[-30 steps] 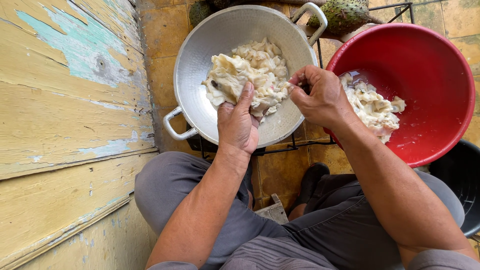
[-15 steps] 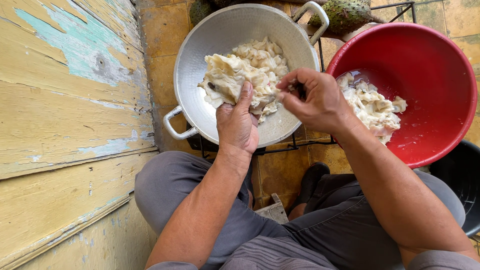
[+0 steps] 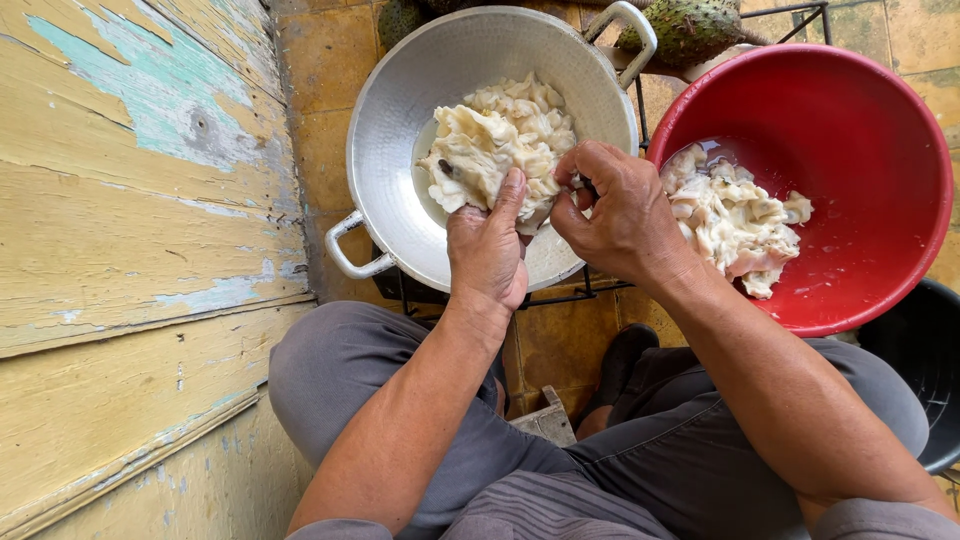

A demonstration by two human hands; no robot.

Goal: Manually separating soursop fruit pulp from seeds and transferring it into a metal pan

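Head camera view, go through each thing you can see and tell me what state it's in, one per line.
Metal pan: upright, part filled with white pulp.
White pulp: piled, one dark seed showing.
Red basin: wet, holding a smaller heap of pulp.
Left hand: gripping a clump of pulp.
Right hand: fingers pinched together at the clump.
Green spiky fruit: whole, behind the pan.

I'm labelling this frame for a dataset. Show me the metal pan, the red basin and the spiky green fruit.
metal pan (image 3: 400, 130): head view, bare inner wall on its left side.
red basin (image 3: 860, 130): head view, bare inner wall at upper right.
spiky green fruit (image 3: 690, 28): head view, its bumpy skin near the top edge.
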